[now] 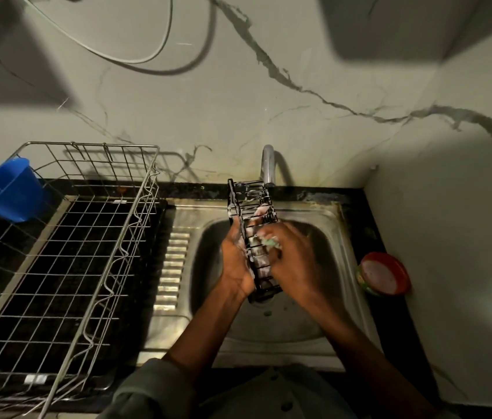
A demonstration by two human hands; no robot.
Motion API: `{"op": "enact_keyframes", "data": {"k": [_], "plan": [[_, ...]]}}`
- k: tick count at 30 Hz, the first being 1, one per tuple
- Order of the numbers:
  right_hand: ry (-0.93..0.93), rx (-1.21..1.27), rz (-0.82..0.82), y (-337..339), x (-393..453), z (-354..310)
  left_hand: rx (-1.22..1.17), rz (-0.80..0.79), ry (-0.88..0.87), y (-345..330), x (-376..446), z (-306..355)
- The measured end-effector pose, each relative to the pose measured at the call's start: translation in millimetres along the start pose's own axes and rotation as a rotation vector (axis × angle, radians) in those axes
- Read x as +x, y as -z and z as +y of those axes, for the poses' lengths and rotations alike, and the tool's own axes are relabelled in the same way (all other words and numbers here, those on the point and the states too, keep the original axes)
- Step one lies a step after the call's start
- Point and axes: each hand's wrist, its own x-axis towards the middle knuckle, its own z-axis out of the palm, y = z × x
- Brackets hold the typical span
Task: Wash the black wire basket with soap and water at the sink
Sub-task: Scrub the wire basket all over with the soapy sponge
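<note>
The black wire basket, long, narrow and flecked with suds, is held tilted above the steel sink, its far end just beside the tap spout. To the left stands a large chrome dish rack with a blue plastic cup at its corner. The left hand grips the basket's side, fingers curled round the wires. The right hand presses a green scrubber against it, fingers curled round the scrubber. A red-rimmed soap tub sits right of the sink.
</note>
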Motion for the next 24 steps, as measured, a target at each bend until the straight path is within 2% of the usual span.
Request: {"op": "enact_keyframes", "data": {"k": [2,5,6,9,13,17,20,24], "plan": [[0.015,0.049,0.022,-3,-4,6,-0.018,-0.020,0.001,3,3,-1],[-0.173,0.001,0.247,11,4,16,0.012,-0.080,0.012,10,4,-3],[-0.138,0.012,0.247,12,3,16,0.011,-0.088,0.007,14,6,-3],[0.017,0.042,0.089,6,0,3,-0.020,-0.053,0.025,17,9,-6],[-0.108,0.007,0.297,7,21,10,0.060,-0.020,0.118,10,4,-13],[0.104,-0.089,0.132,6,9,16,-0.010,0.011,0.078,13,4,-14],[-0.061,-0.023,0.219,9,1,36,0.003,0.021,0.064,20,9,-13],[0.080,0.196,-0.009,-3,-19,26,0.064,0.066,0.051,20,14,-19]]}}
